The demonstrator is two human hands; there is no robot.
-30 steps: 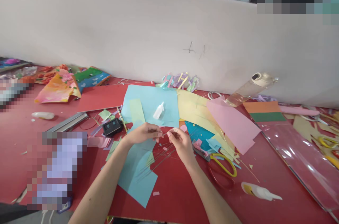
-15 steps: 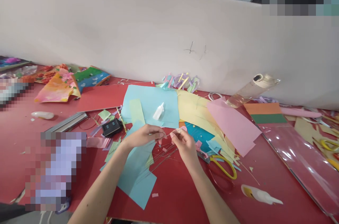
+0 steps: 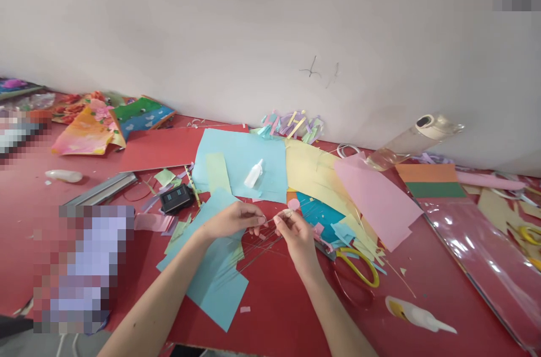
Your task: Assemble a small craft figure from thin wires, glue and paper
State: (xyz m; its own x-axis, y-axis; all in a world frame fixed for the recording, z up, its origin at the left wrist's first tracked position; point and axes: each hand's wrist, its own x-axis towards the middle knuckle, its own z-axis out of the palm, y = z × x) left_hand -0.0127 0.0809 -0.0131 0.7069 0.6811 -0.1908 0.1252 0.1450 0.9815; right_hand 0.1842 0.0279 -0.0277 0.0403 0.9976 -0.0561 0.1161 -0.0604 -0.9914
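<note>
Above the red table point(image 3: 291, 312), my left hand point(image 3: 236, 219) pinches one end of a thin pale strand point(image 3: 270, 222). The thumb and fingers of my right hand point(image 3: 298, 233) close on its other end, so it spans the small gap between both hands. Its exact kind is too small to make out. Beneath the hands lie several thin dark wires point(image 3: 257, 253), partly over light-blue paper point(image 3: 220, 289). A small pink paper disc point(image 3: 293, 204) shows just beyond my right fingers. Yellow-handled scissors point(image 3: 359, 267) rest to the right of that hand.
A small white glue bottle point(image 3: 253, 173) lies on blue paper point(image 3: 270, 154) ahead. Yellow paper point(image 3: 308, 163), pink paper point(image 3: 376, 199) and a clear water bottle point(image 3: 406, 146) are to the right. A larger glue bottle point(image 3: 418, 315) lies front right; a black device point(image 3: 176, 199) sits left.
The view has tilted slightly downward. Both hands stay close together on the strand, with only a slight shift of the fingers.
</note>
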